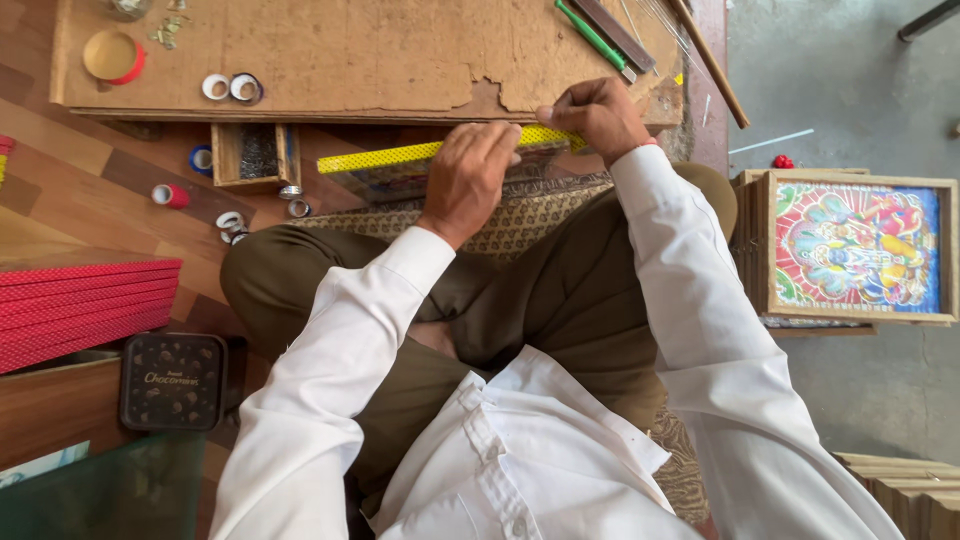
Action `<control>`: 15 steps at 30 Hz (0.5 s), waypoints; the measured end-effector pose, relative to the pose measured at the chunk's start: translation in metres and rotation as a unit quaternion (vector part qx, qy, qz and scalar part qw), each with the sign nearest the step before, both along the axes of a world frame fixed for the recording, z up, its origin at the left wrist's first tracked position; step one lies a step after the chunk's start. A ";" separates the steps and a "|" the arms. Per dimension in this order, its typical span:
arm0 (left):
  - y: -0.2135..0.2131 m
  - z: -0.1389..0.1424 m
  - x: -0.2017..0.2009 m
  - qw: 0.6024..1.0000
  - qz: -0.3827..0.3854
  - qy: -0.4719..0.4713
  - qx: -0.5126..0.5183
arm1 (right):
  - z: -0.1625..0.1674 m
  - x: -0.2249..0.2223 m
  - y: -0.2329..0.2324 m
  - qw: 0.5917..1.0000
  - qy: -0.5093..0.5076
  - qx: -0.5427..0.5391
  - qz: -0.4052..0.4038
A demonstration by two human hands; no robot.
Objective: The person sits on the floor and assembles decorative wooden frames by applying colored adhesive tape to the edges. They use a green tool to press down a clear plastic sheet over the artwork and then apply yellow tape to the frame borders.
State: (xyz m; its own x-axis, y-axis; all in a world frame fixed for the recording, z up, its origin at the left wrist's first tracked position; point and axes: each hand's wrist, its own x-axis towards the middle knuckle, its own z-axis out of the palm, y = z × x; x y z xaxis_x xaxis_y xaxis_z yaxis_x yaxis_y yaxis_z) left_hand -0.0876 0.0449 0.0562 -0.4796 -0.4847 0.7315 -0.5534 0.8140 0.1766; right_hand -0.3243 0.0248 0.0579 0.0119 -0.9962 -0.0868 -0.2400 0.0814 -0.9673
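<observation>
A framed picture with a yellow dotted edge strip (400,156) stands on its side in front of my knees, against a low wooden work board (340,60). My left hand (468,178) lies flat on the frame's top edge, fingers pressing the yellow strip. My right hand (597,115) pinches the strip at the frame's right end. I sit cross-legged in olive trousers and a white shirt.
Tape rolls (230,88) and an orange lid (113,56) lie on the board; a small wooden box (256,153) and more rolls (170,195) sit below it. Red strips (85,305) stack at left, a dark tin (173,381) beside. Finished framed pictures (858,248) stack at right.
</observation>
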 end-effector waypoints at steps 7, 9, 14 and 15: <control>-0.013 0.002 -0.003 0.986 -0.001 -0.030 0.165 | -0.014 0.003 0.013 0.983 -0.072 -0.040 -0.164; -0.013 0.001 -0.002 0.982 0.005 -0.052 0.179 | -0.018 0.002 0.022 0.962 -0.139 0.035 -0.232; -0.012 0.000 -0.023 0.995 -0.038 -0.001 0.090 | -0.036 0.005 0.031 0.942 -0.246 0.038 -0.223; -0.010 0.001 -0.033 0.994 -0.053 0.010 0.092 | -0.040 0.006 0.031 0.942 -0.256 0.018 -0.217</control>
State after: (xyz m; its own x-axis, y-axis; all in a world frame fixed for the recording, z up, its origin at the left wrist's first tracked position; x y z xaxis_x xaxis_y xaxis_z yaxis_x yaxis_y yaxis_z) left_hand -0.1204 0.0346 0.0568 -0.5212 -0.5585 0.6453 -0.4605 0.8206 0.3384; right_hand -0.3183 0.0561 0.0180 -0.3469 -0.9131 -0.2144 0.3208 0.0994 -0.9419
